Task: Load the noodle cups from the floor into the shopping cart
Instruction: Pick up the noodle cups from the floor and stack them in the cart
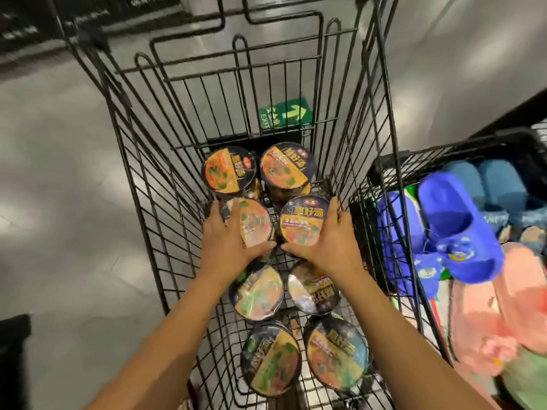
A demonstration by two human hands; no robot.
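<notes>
A black wire shopping cart [142, 179] fills the middle of the view, and several noodle cups with dark and orange lids stand upright inside it in two columns. My left hand [228, 235] grips a cup [256, 223] in the left column, fingers curled over its lid edge. My right hand [328, 235] grips the neighbouring cup [302, 223] in the right column. Two cups [228, 170] [285, 167] stand beyond them at the cart's far end. Closer to me stand several more cups [257, 291] [313, 288] [270, 359] [336, 353].
To the right stands a black basket [461, 149] holding blue slippers [455, 223] and pink items [503, 321]. A green exit sign [285, 113] lies on the grey floor [59, 202] beyond the cart. A dark object [13, 350] sits at the lower left.
</notes>
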